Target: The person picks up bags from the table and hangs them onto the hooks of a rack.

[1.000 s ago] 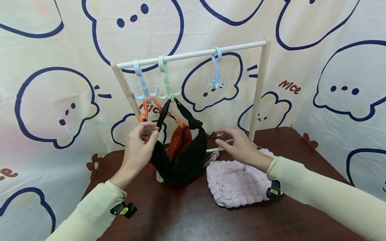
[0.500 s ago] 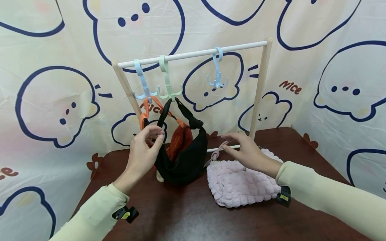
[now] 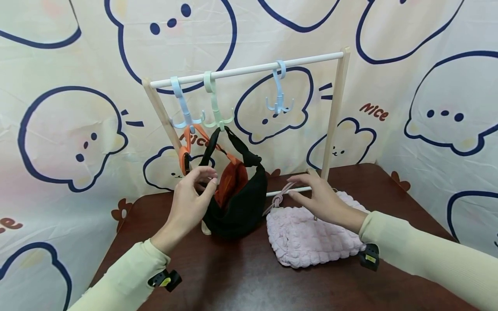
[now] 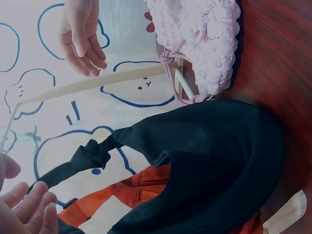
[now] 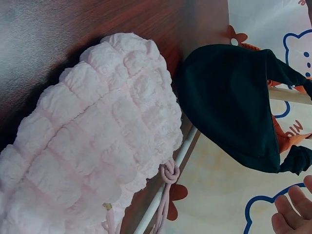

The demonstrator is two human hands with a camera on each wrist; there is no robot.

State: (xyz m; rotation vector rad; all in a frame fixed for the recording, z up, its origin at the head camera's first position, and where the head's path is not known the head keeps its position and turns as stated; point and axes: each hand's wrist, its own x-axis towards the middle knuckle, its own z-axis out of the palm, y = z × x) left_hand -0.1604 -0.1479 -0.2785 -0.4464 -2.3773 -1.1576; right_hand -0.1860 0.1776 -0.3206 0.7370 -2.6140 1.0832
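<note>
A black shoulder bag (image 3: 237, 216) with a knotted strap hangs from the green hook (image 3: 214, 101). Behind it an orange bag (image 3: 232, 181) hangs by its strap from the left blue hook (image 3: 183, 106). My left hand (image 3: 190, 194) hovers in front of the black bag's left side, fingers loosely bent around nothing. A puffy pink quilted bag (image 3: 311, 237) lies on the table at the right. Above it is my right hand (image 3: 320, 196), its fingers relaxed. The pink cord strap (image 3: 278, 199) lines up with its fingertips in the head view, but the left wrist view (image 4: 82, 39) shows a gap.
A rack with a white top rail (image 3: 249, 70) and wooden posts (image 3: 335, 116) stands at the back of the brown table (image 3: 249, 285). Another blue hook (image 3: 279, 90) hangs at the right of the rail. Printed cloth (image 3: 70, 181) covers the walls.
My left hand has drawn slightly right and down, away from the black strap. My right hand has shifted a little right and down over the pink bag. The bags stay in place.
</note>
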